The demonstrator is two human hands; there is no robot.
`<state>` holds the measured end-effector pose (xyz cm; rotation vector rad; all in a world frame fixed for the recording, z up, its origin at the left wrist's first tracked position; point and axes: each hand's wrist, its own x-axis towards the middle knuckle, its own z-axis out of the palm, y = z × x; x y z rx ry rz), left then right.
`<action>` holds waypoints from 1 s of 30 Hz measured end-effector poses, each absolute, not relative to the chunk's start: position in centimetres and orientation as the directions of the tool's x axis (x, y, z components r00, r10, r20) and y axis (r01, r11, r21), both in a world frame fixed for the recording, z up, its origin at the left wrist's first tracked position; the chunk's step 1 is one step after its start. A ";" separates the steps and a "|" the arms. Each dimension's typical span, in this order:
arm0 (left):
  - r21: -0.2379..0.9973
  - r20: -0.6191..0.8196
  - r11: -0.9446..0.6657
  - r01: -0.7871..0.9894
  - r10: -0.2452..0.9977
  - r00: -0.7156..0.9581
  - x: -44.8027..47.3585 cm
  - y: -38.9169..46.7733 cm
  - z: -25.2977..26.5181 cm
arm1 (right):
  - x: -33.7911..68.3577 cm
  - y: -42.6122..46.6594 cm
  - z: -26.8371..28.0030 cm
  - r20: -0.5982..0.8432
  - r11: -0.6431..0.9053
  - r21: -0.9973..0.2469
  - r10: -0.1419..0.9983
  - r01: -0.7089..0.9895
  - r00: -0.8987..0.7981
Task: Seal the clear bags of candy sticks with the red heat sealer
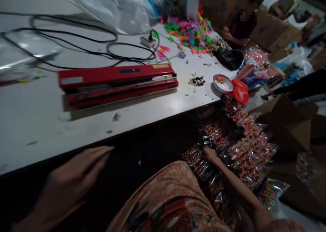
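Note:
My left hand point(73, 177) hovers beside the front edge of the table, slightly blurred. Its fingers are stretched forward and nothing shows in them. My right hand point(210, 154) reaches down at the right, among clear plastic bags filled with small multicoloured pieces. The fingers are closed at the top of one clear bag point(193, 157), though they are small and partly hidden in the picture. More filled bags point(251, 147) lie packed around that arm. On the table stands a long red bag sealer point(114, 81) with a small lit lamp.
Black cable point(89, 50) loops behind the sealer to a power socket point(147, 41). A heap of bright plastic pieces point(191, 35) and a bowl point(223, 83) occupy the table's right part. Cardboard boxes point(287, 123) stand at right. Another person point(241, 28) sits beyond the table.

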<state>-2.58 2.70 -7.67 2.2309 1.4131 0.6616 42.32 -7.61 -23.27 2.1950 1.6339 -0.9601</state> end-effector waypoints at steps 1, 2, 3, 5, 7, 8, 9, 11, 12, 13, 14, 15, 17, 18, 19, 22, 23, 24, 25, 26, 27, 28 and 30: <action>0.577 0.177 -0.455 0.678 0.881 0.440 -1.0 3.5 -7.7 | 41.4 -9.2 -24.4 -0.678 -0.329 -0.168 0.723 0.929 0.133; 0.581 0.182 -0.511 0.634 0.840 0.511 0.7 4.2 -7.9 | 40.3 -10.5 -25.3 -0.721 -0.309 -0.161 0.685 0.937 0.102; 0.585 0.182 -0.561 0.586 0.794 0.580 2.4 4.8 -8.3 | 39.2 -11.7 -25.9 -0.757 -0.291 -0.159 0.650 0.943 0.072; 0.600 0.156 -0.614 0.513 0.718 0.678 5.7 5.6 -9.6 | 37.8 -13.3 -26.1 -0.805 -0.263 -0.163 0.592 0.951 0.026; 0.637 0.107 -0.602 0.480 0.687 0.719 8.2 6.0 -11.0 | 38.2 -14.2 -24.5 -0.817 -0.245 -0.174 0.576 0.954 -0.001; 0.667 0.085 -0.581 0.466 0.681 0.727 9.1 6.2 -11.6 | 39.2 -14.4 -23.1 -0.791 -0.222 -0.173 0.611 0.960 -0.002; 0.700 0.063 -0.552 0.452 0.678 0.732 9.9 6.4 -12.1 | 40.7 -14.5 -21.4 -0.740 -0.192 -0.150 0.672 0.970 0.018; 0.763 0.012 -0.482 0.431 0.677 0.736 11.5 6.8 -12.8 | 44.9 -14.8 -17.9 -0.567 -0.145 -0.003 0.815 0.989 0.118; 0.788 -0.012 -0.447 0.423 0.675 0.738 12.3 7.1 -13.0 | 47.3 -15.0 -16.3 -0.469 -0.136 0.102 0.867 0.985 0.168; 0.809 -0.032 -0.416 0.415 0.674 0.738 13.2 7.3 -13.1 | 49.5 -15.2 -15.1 -0.399 -0.129 0.195 0.895 0.972 0.199; 0.826 -0.047 -0.390 0.407 0.671 0.740 14.0 7.5 -13.1 | 51.4 -15.5 -14.4 -0.373 -0.102 0.247 0.908 0.964 0.192; 0.839 -0.057 -0.370 0.399 0.670 0.740 14.8 7.6 -13.0 | 52.9 -15.8 -14.1 -0.376 -0.058 0.265 0.913 0.963 0.159; 0.859 -0.064 -0.342 0.381 0.666 0.743 16.0 7.5 -12.8 | 54.5 -16.2 -14.9 -0.417 0.034 0.222 0.907 0.974 0.063; 0.867 -0.071 -0.329 0.376 0.663 0.745 16.3 7.3 -12.7 | 54.7 -16.1 -15.6 -0.429 0.050 0.192 0.902 0.980 0.038; 0.874 -0.082 -0.312 0.372 0.661 0.746 16.4 7.1 -12.7 | 54.6 -16.0 -16.5 -0.431 0.036 0.171 0.901 0.985 0.042; 0.892 -0.135 -0.236 0.385 0.674 0.726 16.1 6.1 -13.2 | 53.8 -15.2 -18.3 -0.421 -0.110 0.129 0.894 0.985 0.155; 0.894 -0.159 -0.208 0.396 0.680 0.716 15.9 5.7 -13.5 | 53.8 -14.9 -18.3 -0.419 -0.155 0.105 0.889 0.982 0.185; 0.893 -0.183 -0.184 0.410 0.684 0.707 15.8 5.3 -13.8 | 53.9 -14.7 -18.1 -0.413 -0.192 0.073 0.887 0.979 0.205; 0.890 -0.208 -0.168 0.424 0.678 0.705 15.8 5.0 -14.2 | 54.1 -14.5 -17.6 -0.394 -0.229 0.040 0.891 0.973 0.226; 0.884 -0.233 -0.161 0.438 0.662 0.713 15.9 4.6 -14.6 | 54.5 -14.3 -16.9 -0.355 -0.275 0.009 0.898 0.961 0.261; 0.878 -0.255 -0.163 0.450 0.635 0.729 16.1 4.2 -15.1 | 54.9 -14.2 -15.9 -0.293 -0.330 -0.027 0.905 0.944 0.308; 0.873 -0.275 -0.169 0.457 0.603 0.749 16.6 3.9 -15.4 | 55.2 -14.0 -14.7 -0.211 -0.387 -0.071 0.907 0.919 0.365; 0.868 -0.298 -0.185 0.460 0.548 0.782 18.1 3.4 -16.0 | 55.2 -13.5 -11.6 -0.022 -0.467 -0.200 0.881 0.861 0.473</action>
